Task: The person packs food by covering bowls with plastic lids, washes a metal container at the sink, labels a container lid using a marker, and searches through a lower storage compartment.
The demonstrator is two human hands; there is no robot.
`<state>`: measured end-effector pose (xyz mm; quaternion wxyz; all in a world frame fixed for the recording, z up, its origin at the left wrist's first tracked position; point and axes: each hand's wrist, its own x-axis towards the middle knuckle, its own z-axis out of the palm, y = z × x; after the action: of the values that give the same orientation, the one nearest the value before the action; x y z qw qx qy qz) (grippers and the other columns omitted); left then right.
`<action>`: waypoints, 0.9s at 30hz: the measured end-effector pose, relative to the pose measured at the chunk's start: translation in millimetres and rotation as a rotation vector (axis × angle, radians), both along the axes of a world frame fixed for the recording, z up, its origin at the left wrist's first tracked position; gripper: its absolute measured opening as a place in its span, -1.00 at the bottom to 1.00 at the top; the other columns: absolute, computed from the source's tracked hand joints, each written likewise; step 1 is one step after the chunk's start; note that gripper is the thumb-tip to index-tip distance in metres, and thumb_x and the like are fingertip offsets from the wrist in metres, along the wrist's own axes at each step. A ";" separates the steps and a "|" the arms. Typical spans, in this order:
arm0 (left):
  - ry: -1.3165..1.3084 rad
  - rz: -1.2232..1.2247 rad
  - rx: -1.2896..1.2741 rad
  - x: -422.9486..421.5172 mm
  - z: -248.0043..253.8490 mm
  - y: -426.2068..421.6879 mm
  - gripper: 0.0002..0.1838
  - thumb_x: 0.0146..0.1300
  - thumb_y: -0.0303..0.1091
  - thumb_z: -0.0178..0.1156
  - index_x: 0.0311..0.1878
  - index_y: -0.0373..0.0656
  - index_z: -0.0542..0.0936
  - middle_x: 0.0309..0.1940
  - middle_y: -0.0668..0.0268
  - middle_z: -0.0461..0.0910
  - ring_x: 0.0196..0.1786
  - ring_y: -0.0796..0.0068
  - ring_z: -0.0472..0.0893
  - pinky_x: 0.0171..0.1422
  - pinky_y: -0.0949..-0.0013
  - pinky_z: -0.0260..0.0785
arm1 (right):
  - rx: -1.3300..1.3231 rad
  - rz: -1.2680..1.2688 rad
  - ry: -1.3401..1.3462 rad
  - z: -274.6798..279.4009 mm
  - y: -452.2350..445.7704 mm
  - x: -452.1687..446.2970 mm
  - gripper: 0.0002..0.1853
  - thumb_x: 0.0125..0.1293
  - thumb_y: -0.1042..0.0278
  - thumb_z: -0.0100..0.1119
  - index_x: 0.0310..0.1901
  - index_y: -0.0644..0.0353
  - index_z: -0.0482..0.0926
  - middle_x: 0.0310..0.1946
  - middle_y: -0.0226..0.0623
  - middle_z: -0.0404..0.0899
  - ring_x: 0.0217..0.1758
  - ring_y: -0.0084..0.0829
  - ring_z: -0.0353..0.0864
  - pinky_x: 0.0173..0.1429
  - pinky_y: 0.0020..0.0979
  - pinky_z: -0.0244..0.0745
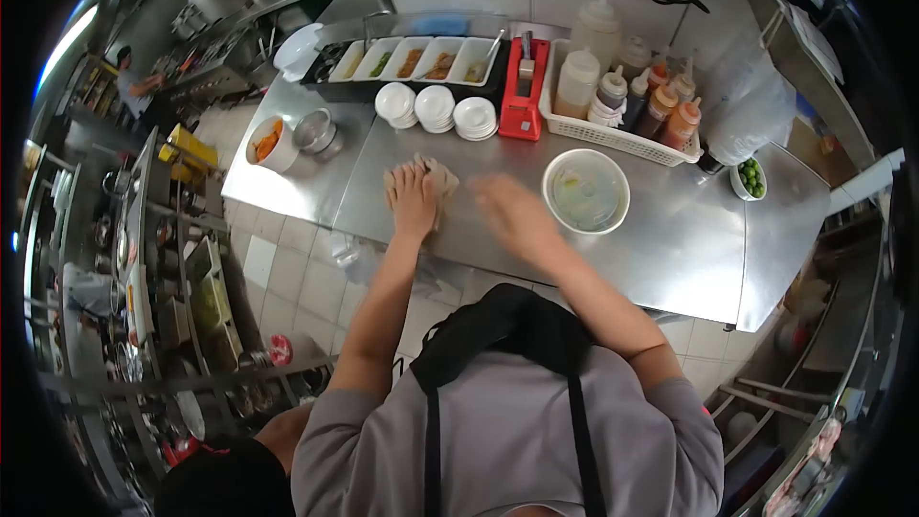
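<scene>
My left hand [412, 199] presses down on a bunched beige cloth [442, 182] on the steel counter [364, 182], its fingers closed over the cloth. My right hand [512, 213] hovers over the counter between the cloth and a round white tub [627, 196]. It is smeared by motion, so its fingers and anything in them cannot be made out. Pale, clear-looking contents show inside the tub, to the right of that hand.
Behind the hands stand stacked white dishes [435, 107], a topping rack [378, 91], a red device [523, 96] and a bottle basket [622, 139]. Left are a steel bowl [314, 132] and a white container [272, 146]; right, a bowl of green fruit [748, 179]. A person [134, 86] stands far left.
</scene>
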<state>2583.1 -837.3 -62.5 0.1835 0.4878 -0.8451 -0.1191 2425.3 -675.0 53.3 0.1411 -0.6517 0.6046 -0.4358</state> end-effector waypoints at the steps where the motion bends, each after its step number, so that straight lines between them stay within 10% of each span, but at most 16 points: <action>1: 0.135 0.007 0.071 -1.3 2.7 -1.4 -0.42 0.33 -0.01 -0.25 0.27 -0.23 0.19 0.27 -0.07 0.12 0.37 -0.01 -0.02 0.38 0.03 -0.21 | 0.130 0.039 -0.050 -25.1 -11.9 11.1 -0.60 0.19 0.24 0.06 0.04 0.23 0.41 0.08 -0.06 0.36 0.16 -0.04 0.31 0.21 -0.18 0.23; 6: 0.734 0.032 0.550 -8.5 48.2 14.3 -0.47 0.31 -0.08 -0.13 0.22 -0.24 0.25 0.19 0.04 0.29 0.28 0.04 0.20 0.33 0.22 0.02 | -0.098 -0.043 0.386 -92.9 -58.4 57.3 -0.61 0.12 0.30 0.06 0.01 0.16 0.41 0.06 -0.15 0.36 0.19 -0.16 0.27 0.26 -0.24 0.14; 9: 0.372 -0.182 0.127 -59.0 101.2 37.8 -0.47 0.30 -0.14 -0.06 0.20 -0.34 0.25 0.17 -0.01 0.31 0.27 0.16 0.26 0.29 0.24 0.09 | -0.091 0.083 0.442 -112.6 -58.0 48.2 -0.68 0.02 0.39 0.08 -0.11 0.10 0.50 -0.04 -0.32 0.44 0.19 -0.26 0.27 0.19 -0.30 0.20; 13: 0.685 -0.492 0.865 -145.3 77.7 50.6 -0.47 0.27 -0.11 0.03 0.20 -0.25 0.30 0.17 0.11 0.33 0.24 0.35 0.29 0.28 0.31 0.10 | 0.065 0.163 0.513 -101.5 31.6 6.9 -0.67 -0.07 0.49 0.06 -0.18 0.03 0.54 -0.12 -0.42 0.47 0.14 -0.38 0.31 0.15 -0.31 0.22; 22: 0.737 -0.385 1.411 -193.6 45.7 65.8 -0.56 0.28 -0.17 0.00 0.16 -0.18 0.36 0.03 0.28 0.45 0.05 0.44 0.44 0.13 0.37 0.27 | -0.082 -0.792 -0.515 -81.0 140.5 -63.5 -0.80 0.19 0.49 0.01 -0.15 0.24 0.52 -0.29 -0.08 0.50 -0.27 -0.09 0.49 -0.14 -0.37 0.40; 27: 0.995 -0.308 1.427 -196.8 40.7 69.9 -0.64 0.30 -0.27 -0.04 0.10 -0.23 0.38 -0.03 0.29 0.48 -0.01 0.45 0.48 0.06 0.36 0.35 | -0.109 -0.631 -0.170 -86.9 119.9 -20.1 -0.74 0.17 0.49 0.01 -0.08 0.24 0.49 -0.27 -0.05 0.47 -0.24 -0.06 0.47 -0.17 -0.32 0.40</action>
<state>2386.3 -767.4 -21.8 0.1636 0.2585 -0.4476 -0.8403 2405.3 -555.1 -33.6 0.0140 -0.4003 0.7382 -0.5427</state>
